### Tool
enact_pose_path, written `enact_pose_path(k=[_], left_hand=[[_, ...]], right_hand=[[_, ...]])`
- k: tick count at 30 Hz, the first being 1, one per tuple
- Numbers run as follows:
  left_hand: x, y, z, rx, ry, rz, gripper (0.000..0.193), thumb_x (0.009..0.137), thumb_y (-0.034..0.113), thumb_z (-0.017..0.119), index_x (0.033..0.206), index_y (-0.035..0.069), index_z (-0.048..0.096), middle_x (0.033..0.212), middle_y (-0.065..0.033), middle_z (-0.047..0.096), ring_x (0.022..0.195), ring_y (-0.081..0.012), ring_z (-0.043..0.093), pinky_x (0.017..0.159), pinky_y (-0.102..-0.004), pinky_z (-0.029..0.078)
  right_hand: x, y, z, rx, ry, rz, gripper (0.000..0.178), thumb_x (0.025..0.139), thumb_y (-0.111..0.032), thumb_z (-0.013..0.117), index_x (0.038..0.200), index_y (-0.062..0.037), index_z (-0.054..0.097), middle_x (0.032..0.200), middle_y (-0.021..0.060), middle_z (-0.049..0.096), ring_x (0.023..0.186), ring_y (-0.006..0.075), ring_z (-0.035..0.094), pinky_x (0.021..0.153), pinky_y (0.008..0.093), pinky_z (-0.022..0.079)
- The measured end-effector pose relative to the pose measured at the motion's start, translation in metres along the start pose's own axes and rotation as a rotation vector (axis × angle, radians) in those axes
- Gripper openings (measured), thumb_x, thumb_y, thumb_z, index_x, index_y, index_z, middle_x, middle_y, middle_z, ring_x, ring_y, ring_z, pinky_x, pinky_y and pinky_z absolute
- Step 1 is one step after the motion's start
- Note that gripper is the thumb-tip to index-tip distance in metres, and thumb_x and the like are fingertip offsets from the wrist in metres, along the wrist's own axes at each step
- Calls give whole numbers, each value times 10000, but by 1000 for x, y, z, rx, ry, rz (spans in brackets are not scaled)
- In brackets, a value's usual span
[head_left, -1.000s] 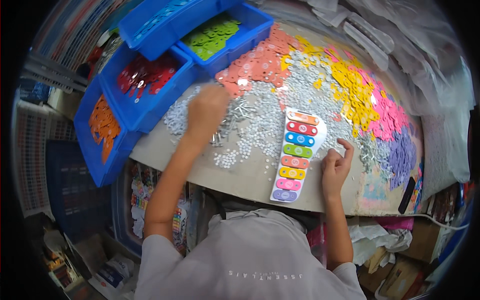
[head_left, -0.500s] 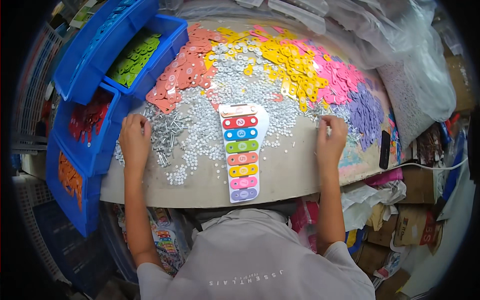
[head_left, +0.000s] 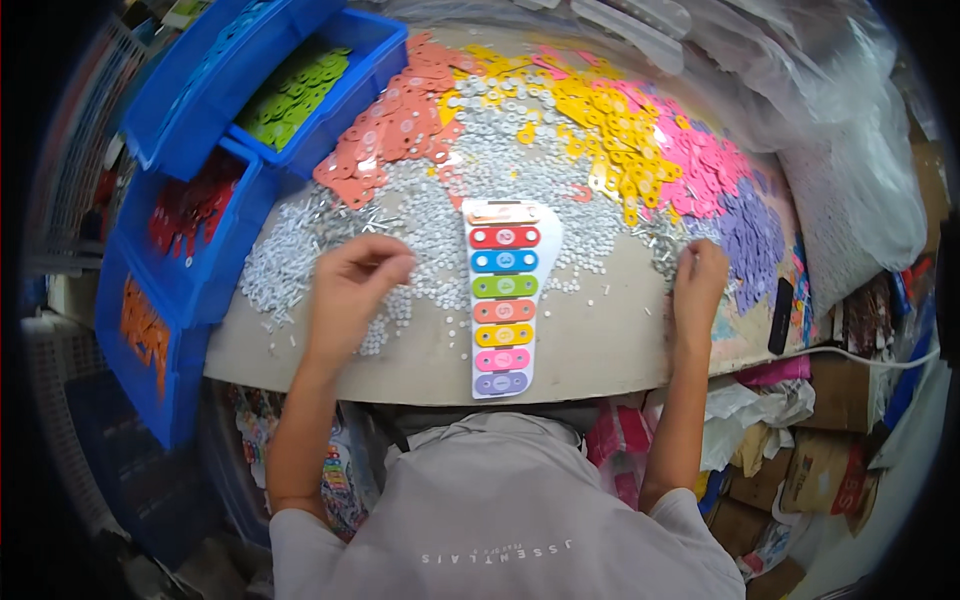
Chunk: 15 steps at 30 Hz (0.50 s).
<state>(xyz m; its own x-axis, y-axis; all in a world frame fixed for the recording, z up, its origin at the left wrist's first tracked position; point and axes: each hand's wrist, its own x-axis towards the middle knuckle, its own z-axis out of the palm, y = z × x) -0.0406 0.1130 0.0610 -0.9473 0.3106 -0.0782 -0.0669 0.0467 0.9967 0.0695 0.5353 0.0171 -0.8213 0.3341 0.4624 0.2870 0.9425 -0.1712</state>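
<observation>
A toy xylophone (head_left: 505, 310) lies on the table in front of me: a white base with a column of coloured bars. White round caps sit at the ends of the upper bars; the lower bars show small bare holes. My left hand (head_left: 350, 285) is left of it, above loose white caps (head_left: 432, 245), thumb and fingers pinched together; whatever they hold is too small to make out. At the right, my right hand (head_left: 703, 285) is closed at the edge of a small heap of metal pins (head_left: 665, 240), its fingertips' contents hidden.
Blue bins (head_left: 225, 290) with green, red and orange bars stand at the left. Heaps of salmon bars (head_left: 395, 125), yellow bars (head_left: 610, 130), pink bars (head_left: 695, 165) and purple bars (head_left: 745, 235) ring the far side. A clear plastic sack (head_left: 850, 190) and a black object (head_left: 780, 315) are at the right.
My left hand has moved right, away from the left pin heap and toward the toy xylophone, its fingers now pinched. My right hand stays by the right pin heap. The whole view has shifted slightly.
</observation>
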Motion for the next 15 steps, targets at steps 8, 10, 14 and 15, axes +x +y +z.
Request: enact_pose_path(k=[8,10,14,15], left_hand=[[-6,-27,40,-308,-286,-281,168,943,81,686,1065,-31,711,830,-67,729,609,-38,561,526,-190,428],[-5,-34,42,-301,-289,-281,186,951,97,686,1080,-37,702,825,-62,725,603,-31,550,518,-187,424],[-1,-43,46,-299,-263,-295,162,952,102,688,1042,-31,702,806,-66,716,593,-38,550,518,-185,418],[-1,-43,46,-284,-260,-302,145,952,99,686,1022,-27,705,809,-76,719,591,-46,555,518,-185,413]], right_hand=[[-18,-117,-32,1110,-417,344,66,977,-76,629,967,-11,620,859,7,638,784,84,596,744,234,476],[-23,-132,-29,1200,-614,361,107,976,-91,647,1025,3,656,913,19,668,828,83,618,763,230,484],[-28,-147,-19,1291,-743,419,163,975,-117,653,1062,18,681,915,33,698,837,81,633,747,236,496],[-28,-149,-19,1291,-745,418,163,975,-117,653,1062,18,681,915,33,698,837,81,633,747,236,496]])
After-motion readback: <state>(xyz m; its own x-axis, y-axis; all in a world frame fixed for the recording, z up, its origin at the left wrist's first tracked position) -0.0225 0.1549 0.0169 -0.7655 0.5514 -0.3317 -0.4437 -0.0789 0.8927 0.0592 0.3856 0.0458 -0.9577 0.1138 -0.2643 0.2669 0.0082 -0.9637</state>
